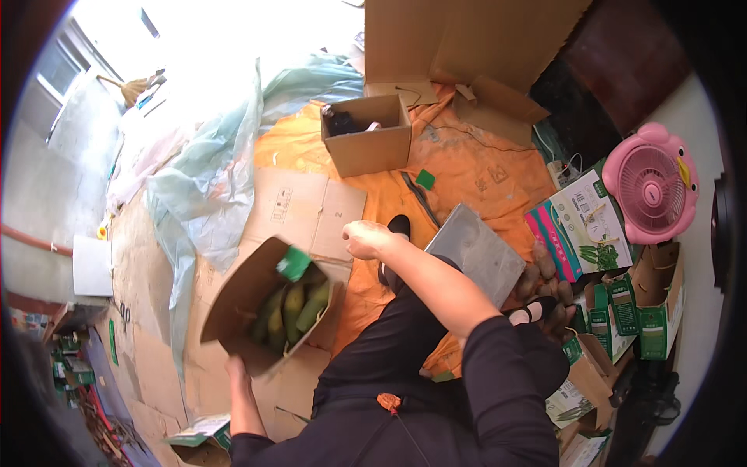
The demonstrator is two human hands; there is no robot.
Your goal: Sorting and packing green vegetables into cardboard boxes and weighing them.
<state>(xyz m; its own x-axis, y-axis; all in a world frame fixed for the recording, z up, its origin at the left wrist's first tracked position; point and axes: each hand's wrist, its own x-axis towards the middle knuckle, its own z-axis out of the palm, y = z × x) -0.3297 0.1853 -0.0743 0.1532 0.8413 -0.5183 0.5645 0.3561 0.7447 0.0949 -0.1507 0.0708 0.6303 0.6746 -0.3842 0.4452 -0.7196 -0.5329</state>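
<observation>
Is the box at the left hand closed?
No: the tilted cardboard box at the left hand is open at the top, with long green vegetables showing inside.

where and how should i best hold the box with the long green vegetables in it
Probably by opposite sides of the cardboard box: the left hand is at its near-left edge, so bring the right hand in from the right, against the outer right wall. The open box looks tilted, with green vegetables inside, so support on both sides should steady it.
</observation>
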